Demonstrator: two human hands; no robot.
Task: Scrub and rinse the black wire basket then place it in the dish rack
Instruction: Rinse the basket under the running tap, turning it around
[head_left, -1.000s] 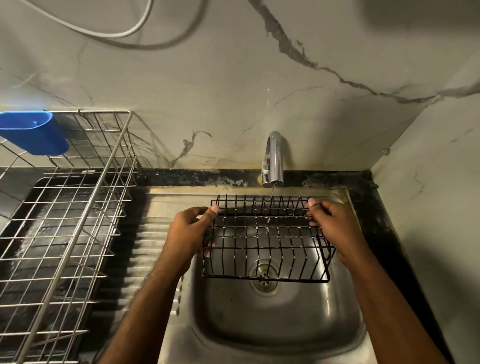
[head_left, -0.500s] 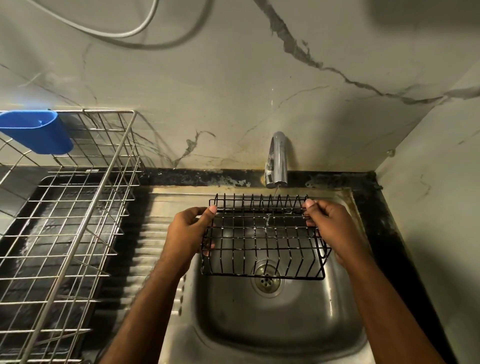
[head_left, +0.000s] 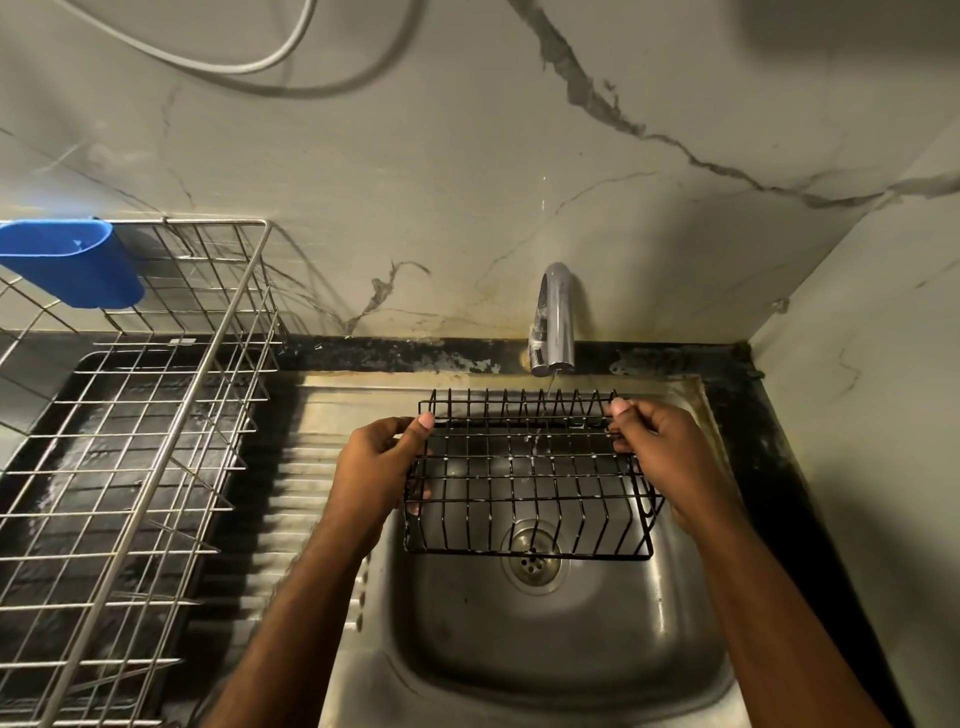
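Black wire basket: held in the air at centre frame, over the steel sink, tilted so the far rim sits higher in the frame than the near rim; drain visible through the near wires.
Left hand: at the left end of the basket, thumb pressed along the upper rim wire, fingers curled round the end wires from beneath.
Right hand: at the right end of the basket, thumb and fingers curled tight round the upper rim wire and the end wires.
Water: thin stream from the chrome tap just above the basket in the frame, landing on the far wires; droplets scattered on the crossbars.
Dish rack: silver wire, left side of the frame, standing on a wet black tray, well apart from the basket.
Blue plastic holder: hooked on the rack's rim, upper left of the frame.
Desk: black, stained strip along the sink's far and right edges.
Wall: pale marble with dark veins, white cable looping across the top of the frame.
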